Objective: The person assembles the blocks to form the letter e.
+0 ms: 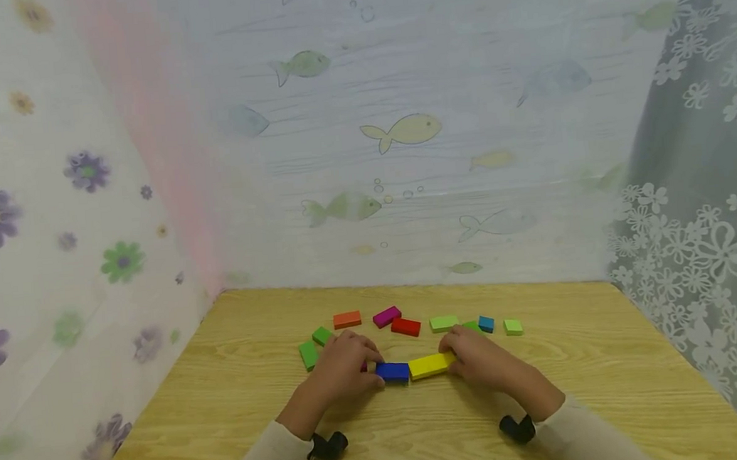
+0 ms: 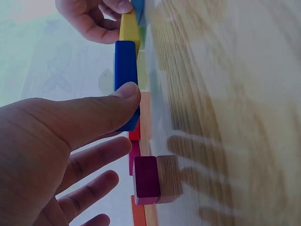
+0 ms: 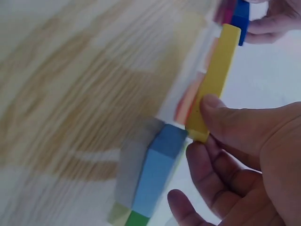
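Note:
My left hand pinches a dark blue block between thumb and fingers at its left end. The right hand pinches the right end of a longer yellow block. Both blocks lie end to end, close together, between the hands; whether they touch I cannot tell. In the left wrist view, the blue block appears raised above the tabletop. A magenta block stands below the left fingers. Near the right fingers in the right wrist view is a light blue block.
Behind the hands on the wooden table lie an orange block, a purple block, a red block, several green blocks and a small blue block. Patterned curtains surround the table.

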Demonstrator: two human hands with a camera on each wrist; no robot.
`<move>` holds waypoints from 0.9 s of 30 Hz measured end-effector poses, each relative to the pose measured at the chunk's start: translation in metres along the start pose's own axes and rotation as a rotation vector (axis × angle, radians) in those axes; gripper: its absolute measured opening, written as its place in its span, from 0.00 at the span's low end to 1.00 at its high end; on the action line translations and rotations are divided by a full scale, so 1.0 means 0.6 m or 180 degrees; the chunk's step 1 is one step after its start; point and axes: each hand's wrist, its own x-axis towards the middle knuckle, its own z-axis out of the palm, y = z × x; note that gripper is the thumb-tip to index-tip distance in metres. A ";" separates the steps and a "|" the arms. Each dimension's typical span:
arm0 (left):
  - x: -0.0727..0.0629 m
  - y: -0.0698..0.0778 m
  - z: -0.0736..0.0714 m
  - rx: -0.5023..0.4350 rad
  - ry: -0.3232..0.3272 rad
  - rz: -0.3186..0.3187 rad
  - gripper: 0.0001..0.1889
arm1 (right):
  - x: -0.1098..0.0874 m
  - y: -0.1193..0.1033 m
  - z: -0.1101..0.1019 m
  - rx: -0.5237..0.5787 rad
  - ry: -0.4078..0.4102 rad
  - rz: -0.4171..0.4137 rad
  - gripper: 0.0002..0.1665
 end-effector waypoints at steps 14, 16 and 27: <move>-0.022 0.015 -0.011 -0.0857 -0.0234 -0.0099 0.16 | -0.038 -0.027 -0.011 0.0291 0.0026 -0.0052 0.14; -0.025 0.017 -0.013 -0.0955 -0.0250 -0.0106 0.15 | -0.041 -0.029 -0.010 0.0317 0.0013 -0.0030 0.14; -0.038 0.021 -0.011 -0.1045 -0.0258 -0.0101 0.14 | -0.061 -0.039 -0.002 0.0468 -0.0046 0.0164 0.14</move>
